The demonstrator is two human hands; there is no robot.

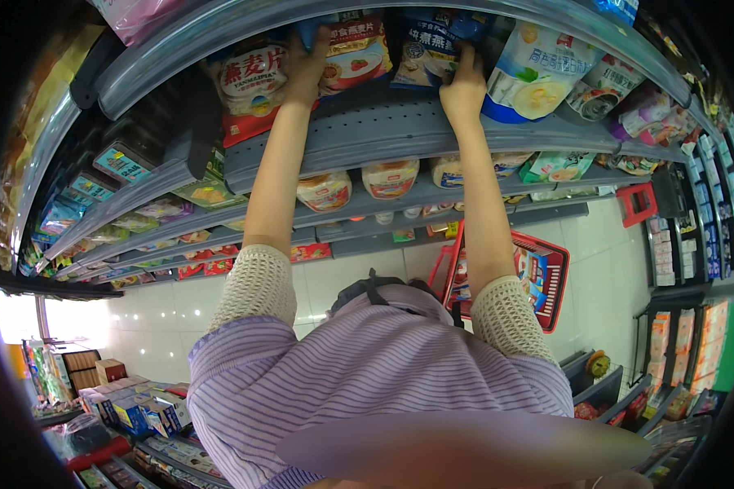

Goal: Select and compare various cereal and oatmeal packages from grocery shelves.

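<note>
Both arms reach up onto a grey store shelf (379, 125). My left hand (309, 67) is between a red-and-clear bag of oat flakes (254, 82) and a red-and-yellow oatmeal bag (355, 55); its fingertips are at a blue package, and whether it grips anything is unclear. My right hand (465, 82) touches the right side of a dark blue oatmeal bag (425, 52), with fingers bent at its edge; a firm grip cannot be made out. Right of that hand stands a white-and-blue pouch (541, 73) picturing a bowl.
An upper shelf edge (232, 46) curves over the hands. Lower shelves hold round clear packs (390, 178). A red shopping basket (556, 287) with packages inside is below my right arm. A red stool-like object (637, 205) stands farther right, near other shelving.
</note>
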